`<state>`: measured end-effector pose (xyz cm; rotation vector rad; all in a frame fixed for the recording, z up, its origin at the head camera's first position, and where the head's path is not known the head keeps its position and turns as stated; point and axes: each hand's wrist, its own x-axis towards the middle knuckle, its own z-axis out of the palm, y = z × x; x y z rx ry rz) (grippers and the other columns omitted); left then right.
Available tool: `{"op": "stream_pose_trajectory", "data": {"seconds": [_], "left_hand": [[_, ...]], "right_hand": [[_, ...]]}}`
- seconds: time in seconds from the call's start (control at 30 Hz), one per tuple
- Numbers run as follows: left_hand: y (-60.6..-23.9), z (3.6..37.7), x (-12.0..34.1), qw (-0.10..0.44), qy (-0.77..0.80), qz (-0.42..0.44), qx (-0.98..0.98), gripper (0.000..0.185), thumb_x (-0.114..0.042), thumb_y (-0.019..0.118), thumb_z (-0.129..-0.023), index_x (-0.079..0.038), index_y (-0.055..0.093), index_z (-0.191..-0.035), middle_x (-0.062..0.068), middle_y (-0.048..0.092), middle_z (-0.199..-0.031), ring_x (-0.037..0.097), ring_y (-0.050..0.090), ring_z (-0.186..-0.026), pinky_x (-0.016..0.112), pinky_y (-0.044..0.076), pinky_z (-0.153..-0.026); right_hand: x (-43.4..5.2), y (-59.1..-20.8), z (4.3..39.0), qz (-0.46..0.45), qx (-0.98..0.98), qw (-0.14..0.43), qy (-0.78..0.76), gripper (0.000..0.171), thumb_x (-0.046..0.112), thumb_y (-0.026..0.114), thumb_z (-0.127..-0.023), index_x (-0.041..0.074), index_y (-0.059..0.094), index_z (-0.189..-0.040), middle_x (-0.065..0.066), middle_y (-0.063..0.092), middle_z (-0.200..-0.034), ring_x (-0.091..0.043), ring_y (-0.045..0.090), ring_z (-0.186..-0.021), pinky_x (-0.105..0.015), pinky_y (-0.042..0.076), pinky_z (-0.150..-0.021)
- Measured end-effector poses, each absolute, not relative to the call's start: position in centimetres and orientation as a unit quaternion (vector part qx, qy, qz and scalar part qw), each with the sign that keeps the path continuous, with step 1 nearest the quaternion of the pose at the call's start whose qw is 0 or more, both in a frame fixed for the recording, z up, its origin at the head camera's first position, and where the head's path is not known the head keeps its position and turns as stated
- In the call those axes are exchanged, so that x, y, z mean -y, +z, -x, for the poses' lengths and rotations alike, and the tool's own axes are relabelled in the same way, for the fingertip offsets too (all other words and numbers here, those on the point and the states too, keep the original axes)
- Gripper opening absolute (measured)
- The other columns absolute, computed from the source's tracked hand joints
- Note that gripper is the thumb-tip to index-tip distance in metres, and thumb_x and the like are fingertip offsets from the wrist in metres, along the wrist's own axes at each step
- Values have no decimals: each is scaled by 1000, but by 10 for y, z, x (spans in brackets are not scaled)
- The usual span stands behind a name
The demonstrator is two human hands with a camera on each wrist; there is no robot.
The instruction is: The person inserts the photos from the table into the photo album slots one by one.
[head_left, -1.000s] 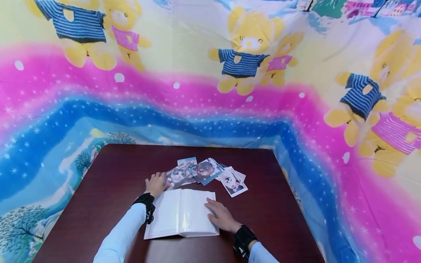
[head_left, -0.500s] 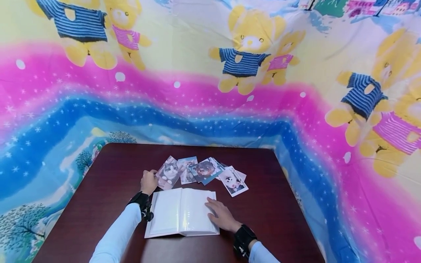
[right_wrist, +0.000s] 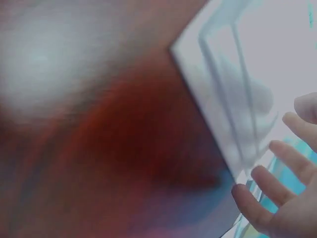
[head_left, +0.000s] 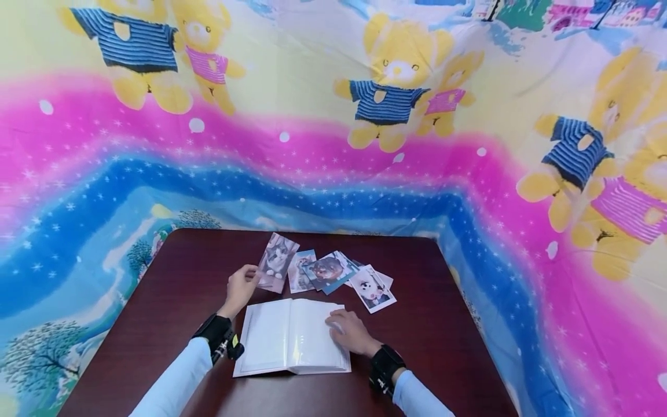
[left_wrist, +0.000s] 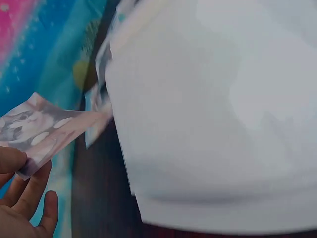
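From the head view we take the open white album [head_left: 292,337] as our landmark: our left hand [head_left: 241,288] pinches a cat photo [head_left: 278,260] by its lower edge, lifted and tilted just beyond the album's far left corner, while our right hand [head_left: 350,331] rests on the album's right page with fingers somewhat curled, holding nothing. We judge the photo could bend or slip, held only at one edge, and could brush the loose photos [head_left: 333,273] fanned beyond the album's far edge on the table [head_left: 172,289]. In the left wrist view the cat photo [left_wrist: 47,126] sits between thumb and fingers [left_wrist: 22,186] left of the album [left_wrist: 213,114], yet everything is blurred. In the right wrist view the album [right_wrist: 237,84] corner shows, the right hand [right_wrist: 282,198] is cut off, and we cannot tell its contact with the page.
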<state>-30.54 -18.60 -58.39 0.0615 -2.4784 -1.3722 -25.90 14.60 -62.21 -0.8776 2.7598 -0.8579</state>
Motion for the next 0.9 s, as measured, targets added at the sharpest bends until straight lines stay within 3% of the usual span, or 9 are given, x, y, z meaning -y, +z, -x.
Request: {"op": "stream_pose_trajectory", "data": {"seconds": [0.2, 0.37, 0.47, 0.6, 0.73, 0.9], "left_hand": [[-578, 274, 157, 143, -553, 12, 820, 22, -2, 70, -89, 6, 67, -109, 24, 69, -96, 36, 69, -88, 38, 56, -75], [-551, 239, 144, 82, -600, 51, 794, 22, 3, 70, -88, 10, 64, -108, 25, 68, -97, 38, 68, -91, 28, 54, -75], [-546, 232, 142, 41, -617, 84, 782, 22, 5, 69, -88, 12, 62, -108, 26, 67, -98, 37, 68, -91, 27, 53, -75], [-567, 237, 144, 15, -620, 132, 773, 27, 3, 66, -92, 12, 58, -115, 27, 67, -101, 37, 67, -92, 29, 54, -77], [-586, 246, 148, 12, -629, 140, 765, 35, -2, 65, -94, 9, 53, -125, 25, 68, -101, 36, 68, -88, 32, 55, -76], [-593, 249, 148, 21, -628, 143, 764, 31, -6, 68, -93, 6, 57, -121, 21, 68, -96, 28, 69, -79, 29, 54, -70]], "right_hand": [[-128, -610, 269, 272, -873, 37, -403, 39, 22, 53, -103, -3, 54, -133, -20, 58, -127, -36, 54, -114, -49, 45, -94], [-109, -565, 266, 231, -797, 90, -550, 49, 10, 58, -100, -13, 39, -140, -30, 60, -121, -37, 62, -104, -38, 53, -84], [-108, -549, 264, 211, -765, 129, -595, 43, 4, 58, -99, -16, 41, -134, -33, 62, -110, -46, 62, -95, -46, 53, -84], [-111, -553, 264, 221, -757, 130, -601, 22, -2, 58, -97, -17, 50, -112, -35, 62, -95, -59, 56, -88, -60, 49, -82], [-114, -560, 262, 231, -765, 135, -586, 18, -2, 59, -96, -16, 52, -105, -34, 63, -92, -55, 58, -85, -56, 51, -78], [-117, -564, 262, 244, -764, 165, -574, 18, -1, 59, -96, -15, 51, -104, -35, 63, -93, -54, 59, -87, -61, 50, -79]]}}
